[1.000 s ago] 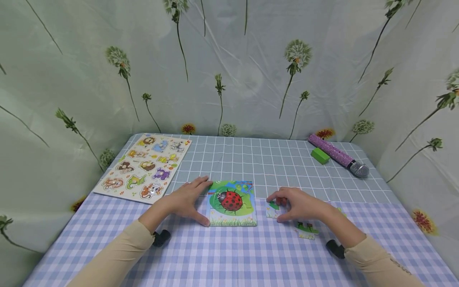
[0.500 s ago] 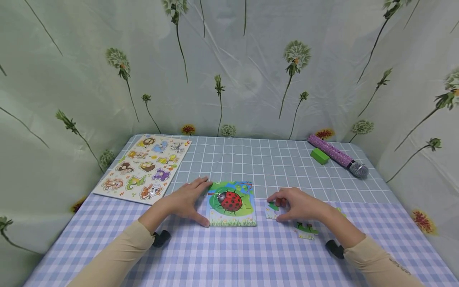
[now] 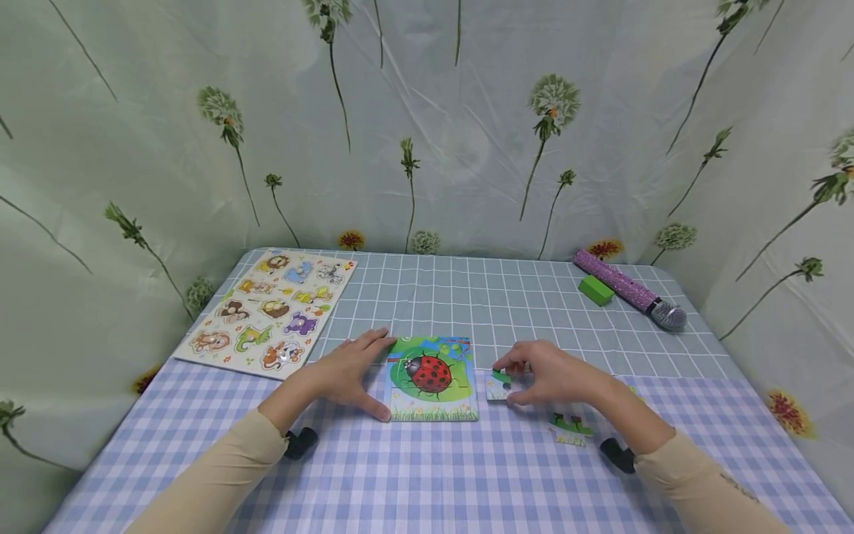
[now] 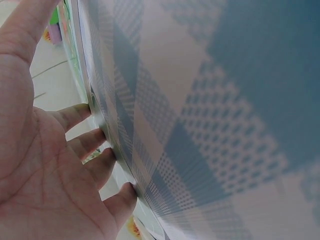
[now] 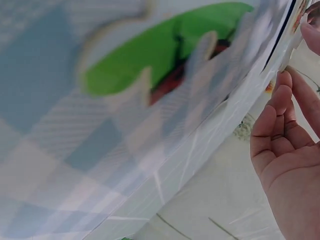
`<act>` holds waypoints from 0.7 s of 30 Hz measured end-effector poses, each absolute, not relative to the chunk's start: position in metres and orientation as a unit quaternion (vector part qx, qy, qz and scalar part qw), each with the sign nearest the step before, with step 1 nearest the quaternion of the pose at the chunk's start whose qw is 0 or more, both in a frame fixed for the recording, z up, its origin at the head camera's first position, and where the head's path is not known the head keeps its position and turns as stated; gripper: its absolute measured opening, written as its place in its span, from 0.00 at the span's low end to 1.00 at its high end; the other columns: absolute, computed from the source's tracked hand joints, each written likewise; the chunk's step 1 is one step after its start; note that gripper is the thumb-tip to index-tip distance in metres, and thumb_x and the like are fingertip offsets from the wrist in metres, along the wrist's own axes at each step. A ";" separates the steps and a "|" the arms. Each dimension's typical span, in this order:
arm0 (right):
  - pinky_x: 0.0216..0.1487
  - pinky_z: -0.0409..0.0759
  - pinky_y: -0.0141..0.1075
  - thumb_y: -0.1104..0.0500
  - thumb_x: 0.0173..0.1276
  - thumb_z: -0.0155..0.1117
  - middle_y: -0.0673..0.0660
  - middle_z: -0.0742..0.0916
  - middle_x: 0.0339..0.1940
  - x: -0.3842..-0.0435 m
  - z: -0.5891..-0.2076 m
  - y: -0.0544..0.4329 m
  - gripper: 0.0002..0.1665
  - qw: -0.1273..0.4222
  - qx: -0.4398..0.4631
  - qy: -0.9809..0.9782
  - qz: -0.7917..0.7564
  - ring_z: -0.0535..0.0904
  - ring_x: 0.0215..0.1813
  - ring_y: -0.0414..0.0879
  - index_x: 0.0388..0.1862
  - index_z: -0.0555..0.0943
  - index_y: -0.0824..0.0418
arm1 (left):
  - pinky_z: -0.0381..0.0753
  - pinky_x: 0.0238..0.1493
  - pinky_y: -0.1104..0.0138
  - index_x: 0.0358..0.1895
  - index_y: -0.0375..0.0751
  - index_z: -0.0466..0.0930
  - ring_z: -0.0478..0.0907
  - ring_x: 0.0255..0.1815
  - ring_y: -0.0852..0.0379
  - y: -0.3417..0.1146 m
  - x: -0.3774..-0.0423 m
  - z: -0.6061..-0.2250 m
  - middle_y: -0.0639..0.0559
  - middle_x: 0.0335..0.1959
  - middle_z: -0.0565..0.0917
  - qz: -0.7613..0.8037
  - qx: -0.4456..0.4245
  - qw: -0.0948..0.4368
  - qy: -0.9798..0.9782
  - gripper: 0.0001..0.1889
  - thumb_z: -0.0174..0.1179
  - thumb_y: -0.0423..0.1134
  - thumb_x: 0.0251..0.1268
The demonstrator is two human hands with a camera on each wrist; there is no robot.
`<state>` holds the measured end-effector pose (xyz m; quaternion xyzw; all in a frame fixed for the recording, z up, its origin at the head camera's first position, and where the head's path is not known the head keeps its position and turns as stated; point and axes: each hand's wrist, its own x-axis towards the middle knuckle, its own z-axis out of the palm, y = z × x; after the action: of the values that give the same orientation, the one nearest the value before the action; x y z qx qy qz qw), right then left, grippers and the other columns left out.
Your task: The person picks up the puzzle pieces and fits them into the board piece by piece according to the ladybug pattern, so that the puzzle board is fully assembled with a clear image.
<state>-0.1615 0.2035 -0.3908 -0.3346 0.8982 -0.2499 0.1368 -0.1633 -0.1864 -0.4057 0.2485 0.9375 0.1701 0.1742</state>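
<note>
A square ladybug puzzle [image 3: 430, 404] lies flat at the middle of the table in the head view. My left hand [image 3: 343, 377] rests at its left side, thumb by the lower left corner and fingertips by the upper left. The left wrist view shows the open palm of that left hand [image 4: 55, 170]. To the right of the puzzle, my right hand [image 3: 560, 377] pinches a white and green puzzle piece [image 3: 495, 391] between thumb and fingers, with a narrow gap to the puzzle. Curled fingers of the right hand [image 5: 292, 165] show in the right wrist view.
Another puzzle piece group [image 3: 570, 429], green with grass, lies below my right wrist; its green part [image 5: 115, 75] is close in the right wrist view. An animal peg board [image 3: 220, 358] lies at left. A green block [image 3: 596, 290] and glittery microphone [image 3: 620, 285] lie back right.
My right hand has shifted a little left and away from me, bringing the pinched puzzle piece closer to the ladybug puzzle. The left hand has stayed in place.
</note>
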 end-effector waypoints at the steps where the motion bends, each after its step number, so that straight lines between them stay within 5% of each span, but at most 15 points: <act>1: 0.44 0.81 0.31 0.55 0.61 0.83 0.45 0.86 0.41 -0.162 -0.390 0.202 0.27 0.134 -0.336 0.898 -0.250 0.77 0.42 0.39 0.59 0.90 0.59 | 0.52 0.86 0.32 0.88 0.42 0.53 0.51 0.89 0.33 -0.186 -0.163 -0.406 0.38 0.90 0.50 0.170 0.249 0.174 0.937 0.70 0.82 0.69 0.45; 21: 0.42 0.82 0.29 0.56 0.61 0.84 0.49 0.89 0.41 -0.164 -0.391 0.136 0.24 0.126 -0.397 0.868 -0.271 0.81 0.41 0.41 0.55 0.91 0.62 | 0.50 0.87 0.32 0.88 0.42 0.52 0.49 0.90 0.35 -0.188 -0.164 -0.407 0.39 0.90 0.50 0.172 0.249 0.174 0.937 0.70 0.82 0.69 0.45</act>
<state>-0.1643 0.1359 -0.3914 -0.3968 0.8680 -0.2706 0.1261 -0.1640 -0.1879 -0.4074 0.2490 0.9372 0.1716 0.1741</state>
